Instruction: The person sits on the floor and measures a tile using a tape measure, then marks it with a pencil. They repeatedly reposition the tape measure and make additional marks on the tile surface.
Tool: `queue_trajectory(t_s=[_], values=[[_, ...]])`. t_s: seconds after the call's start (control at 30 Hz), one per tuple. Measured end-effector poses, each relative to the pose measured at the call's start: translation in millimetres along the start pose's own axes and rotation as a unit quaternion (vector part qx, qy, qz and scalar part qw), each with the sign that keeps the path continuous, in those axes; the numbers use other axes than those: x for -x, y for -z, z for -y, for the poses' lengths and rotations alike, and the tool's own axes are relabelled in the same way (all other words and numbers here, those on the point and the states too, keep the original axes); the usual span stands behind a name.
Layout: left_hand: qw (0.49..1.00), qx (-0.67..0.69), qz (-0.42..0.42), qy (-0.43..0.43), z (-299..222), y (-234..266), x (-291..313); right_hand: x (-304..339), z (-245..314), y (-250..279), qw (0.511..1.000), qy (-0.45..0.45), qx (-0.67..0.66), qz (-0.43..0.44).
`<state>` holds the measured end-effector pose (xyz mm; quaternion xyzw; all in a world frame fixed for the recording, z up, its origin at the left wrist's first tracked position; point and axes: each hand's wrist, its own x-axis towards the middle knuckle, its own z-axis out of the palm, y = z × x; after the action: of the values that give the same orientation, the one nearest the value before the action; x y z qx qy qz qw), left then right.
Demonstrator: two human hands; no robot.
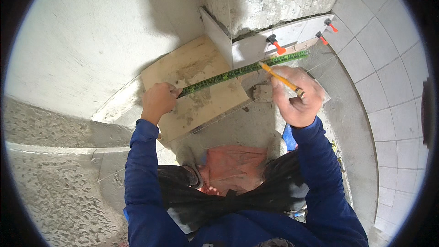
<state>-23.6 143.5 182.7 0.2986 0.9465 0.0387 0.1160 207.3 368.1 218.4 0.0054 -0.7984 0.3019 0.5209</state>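
Observation:
My left hand [159, 100] is closed on the near-left end of a green measuring tape [219, 79] with black markings. The tape stretches up and to the right, crossing above a cream-coloured board [206, 103] and running to the foot of a low tile strip [249, 49]. A yellow pencil [282, 80] is pinched in my right hand [302, 100], its tip pointing up-left, close to the tape's lower edge. Whether the tip touches the tape I cannot tell. The tape's case is not visible.
Black-and-orange tile levelling clips [277, 45] stick out from the tile strip. Pale tiles [382, 77] cover the right wall; rough concrete [283, 0] rises ahead. A thin string [215, 121] crosses low over the floor. An orange-red sheet [235, 167] lies between my legs.

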Motion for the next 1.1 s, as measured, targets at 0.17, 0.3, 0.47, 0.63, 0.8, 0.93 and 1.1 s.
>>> queue_trajectory(t_s=[0.17,0.3,0.47,0.63,0.8,0.93,1.1], values=[[0.998,0.033,-0.041,-0.040,7,8,20,8,10,25,0.993,-0.057,-0.021,-0.099],[0.991,0.027,-0.092,-0.093,24,18,38,7,7,47,0.983,-0.072,-0.068,-0.154],[0.960,0.104,-0.204,-0.162,55,23,62,0,-2,84,0.963,-0.055,-0.134,-0.229],[0.964,0.087,-0.222,-0.118,103,21,84,-6,-22,120,0.931,-0.104,-0.127,-0.327],[0.942,0.127,-0.296,-0.090,154,0,101,-3,-53,144,0.881,-0.181,-0.159,-0.407],[0.904,0.183,-0.386,-0.020,183,-15,113,-2,-72,145,0.832,-0.251,-0.189,-0.458],[0.886,0.206,-0.413,0.044,201,-16,127,-7,-78,128,0.827,-0.266,-0.214,-0.446]])
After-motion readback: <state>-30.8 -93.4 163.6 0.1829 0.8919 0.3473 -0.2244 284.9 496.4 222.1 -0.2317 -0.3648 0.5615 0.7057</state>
